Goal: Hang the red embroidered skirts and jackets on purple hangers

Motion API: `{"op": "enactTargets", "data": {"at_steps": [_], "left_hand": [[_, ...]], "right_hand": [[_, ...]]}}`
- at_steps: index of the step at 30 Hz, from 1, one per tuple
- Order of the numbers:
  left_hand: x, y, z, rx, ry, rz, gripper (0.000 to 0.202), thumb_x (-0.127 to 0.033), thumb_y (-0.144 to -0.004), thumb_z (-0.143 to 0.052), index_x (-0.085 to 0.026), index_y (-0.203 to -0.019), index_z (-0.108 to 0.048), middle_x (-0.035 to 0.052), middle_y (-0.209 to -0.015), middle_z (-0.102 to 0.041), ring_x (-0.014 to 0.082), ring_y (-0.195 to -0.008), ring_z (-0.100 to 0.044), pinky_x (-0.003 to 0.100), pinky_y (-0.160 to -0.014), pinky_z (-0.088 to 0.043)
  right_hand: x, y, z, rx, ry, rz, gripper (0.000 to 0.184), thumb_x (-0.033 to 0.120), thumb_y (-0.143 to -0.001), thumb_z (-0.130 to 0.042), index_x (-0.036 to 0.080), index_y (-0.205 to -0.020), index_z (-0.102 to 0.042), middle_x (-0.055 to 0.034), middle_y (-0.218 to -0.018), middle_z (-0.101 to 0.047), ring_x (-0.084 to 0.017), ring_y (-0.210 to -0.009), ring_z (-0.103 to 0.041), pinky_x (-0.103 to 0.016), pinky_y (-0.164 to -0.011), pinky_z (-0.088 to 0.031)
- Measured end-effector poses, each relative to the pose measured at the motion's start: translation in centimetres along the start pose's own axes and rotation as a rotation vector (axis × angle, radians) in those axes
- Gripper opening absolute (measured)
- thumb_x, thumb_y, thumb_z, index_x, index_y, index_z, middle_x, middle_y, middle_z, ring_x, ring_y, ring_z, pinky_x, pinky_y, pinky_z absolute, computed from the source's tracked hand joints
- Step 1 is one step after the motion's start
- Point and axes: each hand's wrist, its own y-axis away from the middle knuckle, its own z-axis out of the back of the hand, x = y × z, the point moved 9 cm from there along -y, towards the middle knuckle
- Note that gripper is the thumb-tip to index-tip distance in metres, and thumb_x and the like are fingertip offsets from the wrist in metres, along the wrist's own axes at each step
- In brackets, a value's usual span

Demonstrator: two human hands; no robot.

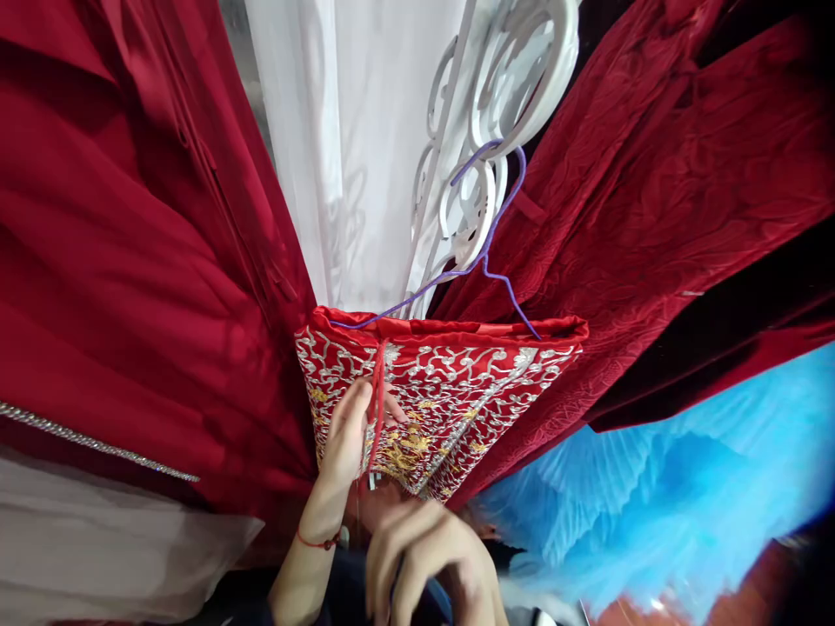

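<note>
A red garment with silver and gold embroidery (450,417), probably a skirt, hangs by its waistband from a purple wire hanger (490,233). From the waistband a red cord (377,409) runs down the front. My left hand (352,426), with a thin red bracelet on the wrist, is closed around this cord against the embroidered cloth. Below and nearer to me is my right hand (434,556), blurred, with its fingers curled inward; whatever it may pinch is hidden. A faint thin thread seems to show between the two hands.
The hanger hooks onto a white scrollwork frame (522,113). Dark red garments hang at left (130,235) and right (684,156). White cloth (384,130) hangs behind. Fluffy light blue fabric (658,487) fills the lower right, and pale sheer cloth (110,530) the lower left.
</note>
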Motion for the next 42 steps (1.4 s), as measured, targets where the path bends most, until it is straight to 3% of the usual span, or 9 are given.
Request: {"op": "enactTargets", "data": {"at_steps": [2,4,9,14,21,28,35,39,42], "left_hand": [[-0.1,0.1,0.2,-0.028,-0.009,-0.011,0.043,-0.056,-0.093,-0.051,-0.015,-0.096,-0.065,0.006,-0.078,-0.073,0.0203,-0.083,-0.07,0.031,-0.077,-0.055],[-0.2,0.3,0.4,-0.02,-0.014,-0.025,0.038,-0.054,-0.088,-0.06,-0.016,-0.093,-0.065,0.0048,-0.081,-0.073,0.0192,-0.084,-0.07,0.031,-0.08,-0.055],[-1.1,1.0,2.1,-0.059,-0.208,-0.15,0.031,-0.047,-0.081,-0.072,-0.018,-0.089,-0.067,0.0034,-0.083,-0.073,0.0172,-0.078,-0.07,0.026,-0.075,-0.055],[-2.5,2.7,3.4,-0.052,-0.566,-0.367,0.015,-0.034,-0.088,-0.066,-0.02,-0.092,-0.071,0.0051,-0.09,-0.076,0.0185,-0.085,-0.071,0.027,-0.081,-0.056],[0.2,2.8,5.2,0.069,-0.374,-0.148,0.023,-0.038,-0.093,-0.06,-0.018,-0.1,-0.068,0.0063,-0.094,-0.076,0.0166,-0.081,-0.072,0.023,-0.074,-0.058],[1.3,2.5,7.1,0.133,-0.351,-0.101,0.025,-0.039,-0.095,-0.059,-0.018,-0.105,-0.069,0.0071,-0.101,-0.075,0.0184,-0.093,-0.072,0.024,-0.082,-0.058],[-2.6,2.9,8.1,-0.017,-0.562,-0.487,0.012,-0.026,-0.089,-0.068,-0.023,-0.097,-0.076,0.0043,-0.097,-0.071,0.0162,-0.091,-0.068,0.026,-0.085,-0.056],[-2.2,2.6,8.2,-0.004,-0.551,-0.425,0.015,-0.024,-0.091,-0.066,-0.024,-0.103,-0.075,0.0017,-0.091,-0.075,0.014,-0.078,-0.07,0.024,-0.076,-0.056],[-2.1,2.4,7.7,0.009,-0.534,-0.416,0.016,-0.024,-0.093,-0.063,-0.023,-0.105,-0.073,0.0027,-0.098,-0.076,0.0153,-0.086,-0.071,0.025,-0.081,-0.056]], "right_hand": [[-1.7,0.9,3.8,-0.366,0.222,-0.297,0.027,0.041,-0.095,-0.055,0.024,-0.074,-0.058,0.0002,-0.068,-0.065,-0.013,-0.064,-0.062,-0.026,-0.064,-0.05],[-2.1,1.9,6.7,-0.655,0.486,-0.478,0.018,0.032,-0.093,-0.06,0.022,-0.079,-0.061,-0.0002,-0.07,-0.064,-0.013,-0.064,-0.058,-0.027,-0.063,-0.047],[-3.2,-0.1,8.4,-0.874,0.774,-0.554,0.019,0.037,-0.087,-0.069,0.019,-0.09,-0.063,0.0012,-0.073,-0.06,-0.013,-0.065,-0.053,-0.026,-0.063,-0.044],[-4.2,-1.4,7.7,-0.908,0.819,-0.528,0.016,0.034,-0.093,-0.062,0.019,-0.089,-0.066,-0.0001,-0.076,-0.061,-0.012,-0.067,-0.053,-0.026,-0.065,-0.043],[-7.2,0.8,6.7,-1.013,0.428,-0.594,0.021,0.04,-0.092,-0.062,0.02,-0.09,-0.069,-0.0002,-0.075,-0.065,-0.013,-0.068,-0.057,-0.025,-0.064,-0.045],[-9.7,0.8,5.0,-0.997,0.04,-0.638,0.022,0.042,-0.085,-0.071,0.02,-0.086,-0.07,0.003,-0.063,-0.056,-0.009,-0.052,-0.045,-0.023,-0.049,-0.039],[-9.0,1.6,4.6,-1.047,0.152,-0.569,0.017,0.039,-0.088,-0.069,0.022,-0.083,-0.069,0.0014,-0.076,-0.059,-0.011,-0.067,-0.05,-0.025,-0.068,-0.045],[-8.5,2.0,4.4,-1.044,0.286,-0.521,0.015,0.036,-0.091,-0.064,0.024,-0.085,-0.069,-0.0012,-0.089,-0.063,-0.016,-0.088,-0.058,-0.029,-0.085,-0.046],[-8.6,2.6,4.2,-1.065,0.33,-0.535,0.015,0.037,-0.094,-0.061,0.025,-0.09,-0.068,0.0003,-0.084,-0.062,-0.015,-0.081,-0.057,-0.027,-0.08,-0.045]]}}
